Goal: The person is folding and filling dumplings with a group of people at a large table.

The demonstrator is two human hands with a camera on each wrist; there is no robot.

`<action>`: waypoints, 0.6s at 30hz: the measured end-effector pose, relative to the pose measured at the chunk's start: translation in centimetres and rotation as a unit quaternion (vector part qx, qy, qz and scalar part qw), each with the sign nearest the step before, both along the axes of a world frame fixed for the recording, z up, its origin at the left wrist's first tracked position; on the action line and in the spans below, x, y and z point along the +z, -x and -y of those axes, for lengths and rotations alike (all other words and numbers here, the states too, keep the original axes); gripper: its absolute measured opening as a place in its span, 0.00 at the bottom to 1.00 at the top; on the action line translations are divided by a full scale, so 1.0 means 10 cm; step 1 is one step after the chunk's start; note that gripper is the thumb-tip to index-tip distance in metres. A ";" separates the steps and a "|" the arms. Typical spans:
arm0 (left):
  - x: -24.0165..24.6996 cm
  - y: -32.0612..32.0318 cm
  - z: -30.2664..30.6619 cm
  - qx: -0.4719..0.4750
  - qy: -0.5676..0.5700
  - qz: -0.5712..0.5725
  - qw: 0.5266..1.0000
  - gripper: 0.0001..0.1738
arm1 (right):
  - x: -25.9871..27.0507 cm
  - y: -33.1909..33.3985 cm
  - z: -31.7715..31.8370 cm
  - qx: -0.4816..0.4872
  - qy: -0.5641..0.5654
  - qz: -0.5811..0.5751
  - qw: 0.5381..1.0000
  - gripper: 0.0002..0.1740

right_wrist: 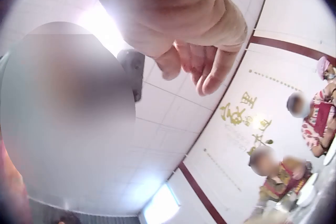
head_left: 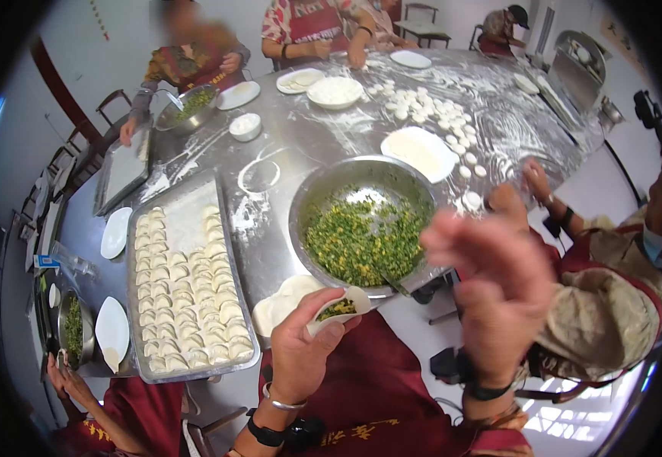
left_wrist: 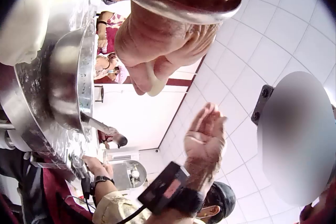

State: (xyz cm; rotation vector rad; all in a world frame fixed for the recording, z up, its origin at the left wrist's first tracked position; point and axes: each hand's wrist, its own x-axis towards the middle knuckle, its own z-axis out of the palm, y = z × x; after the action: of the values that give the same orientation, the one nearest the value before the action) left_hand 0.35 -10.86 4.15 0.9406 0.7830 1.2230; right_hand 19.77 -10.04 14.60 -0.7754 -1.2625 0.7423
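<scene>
Pale dough wrapper (head_left: 359, 298) pinched in left grip (head_left: 308, 344), bent round chopped green filling (head_left: 337, 308), presumably against spilling; near steel mixing bowl (head_left: 414, 194), likely for quick scooping. Right grip (head_left: 502, 288) raised, loosely curved, holding nothing. Crescent dumplings (head_left: 192, 303) ranked on metal tray (head_left: 186, 217), probably against sticking.

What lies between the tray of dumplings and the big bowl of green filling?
In the head view, flour-smeared metal tabletop lies between tray and bowl, with a pale, dough-like piece toward the near edge.
</scene>
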 end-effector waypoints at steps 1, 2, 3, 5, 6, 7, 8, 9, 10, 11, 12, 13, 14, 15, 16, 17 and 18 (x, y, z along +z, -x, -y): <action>0.00 0.00 0.00 0.015 -0.005 -0.004 1.000 0.28 | -0.19 0.07 0.04 -0.040 0.049 0.028 0.998 0.22; 0.01 0.00 0.00 0.028 -0.003 0.010 1.000 0.26 | -0.38 0.12 0.07 -0.076 0.096 0.090 0.988 0.19; 0.03 -0.01 0.01 0.041 0.001 0.022 0.999 0.24 | -0.62 0.18 0.09 -0.083 0.101 0.094 0.987 0.18; 0.12 -0.02 0.01 0.066 0.016 0.025 0.997 0.22 | -0.87 0.34 0.15 -0.063 0.152 0.035 0.986 0.18; 0.09 -0.03 0.00 0.080 0.001 0.023 0.997 0.21 | -1.00 0.40 0.17 -0.043 0.160 0.008 0.986 0.19; 0.04 -0.04 0.01 0.092 -0.013 0.022 0.995 0.21 | -1.06 0.46 0.17 -0.030 0.165 -0.009 0.986 0.19; 0.02 -0.05 0.00 0.102 -0.026 0.020 0.994 0.20 | -1.09 0.50 0.17 -0.018 0.169 -0.026 0.985 0.19; 0.06 -0.07 -0.01 0.108 -0.025 0.035 0.993 0.20 | -1.10 0.54 0.16 -0.018 0.169 -0.033 0.985 0.19; 0.05 -0.07 -0.02 0.108 -0.033 0.028 0.993 0.20 | -1.10 0.56 0.16 -0.019 0.170 -0.039 0.984 0.19; 0.00 -0.06 -0.02 0.107 -0.040 0.022 0.993 0.21 | -1.08 0.58 0.15 -0.022 0.174 -0.037 0.984 0.19; -0.04 -0.05 -0.01 0.107 -0.046 0.014 0.993 0.23 | -1.06 0.59 0.14 -0.024 0.177 -0.036 0.983 0.20; -0.05 -0.05 -0.01 0.110 -0.048 0.018 0.993 0.23 | -1.04 0.60 0.14 -0.029 0.182 -0.027 0.982 0.20; -0.07 -0.06 -0.01 0.112 -0.049 0.022 0.992 0.22 | -1.02 0.61 0.14 -0.034 0.188 -0.019 0.981 0.20; -0.07 -0.06 -0.01 0.115 -0.049 0.025 0.992 0.22 | -1.02 0.62 0.14 -0.042 0.177 -0.002 0.983 0.20; -0.07 -0.05 -0.01 0.112 -0.037 0.033 0.992 0.21 | -1.03 0.63 0.13 -0.051 0.167 0.015 0.985 0.19; -0.07 -0.05 0.00 0.110 -0.025 0.040 0.993 0.21 | -1.04 0.65 0.13 -0.060 0.156 0.031 0.985 0.19; -0.06 -0.05 0.01 0.107 -0.012 0.048 0.993 0.21 | -1.05 0.65 0.14 -0.067 0.148 0.039 0.986 0.18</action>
State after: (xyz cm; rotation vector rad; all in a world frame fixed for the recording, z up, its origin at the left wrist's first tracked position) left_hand 0.82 -10.93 3.54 0.8261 0.8085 1.4572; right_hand 13.24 -11.40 4.14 -1.1303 -1.1694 0.8061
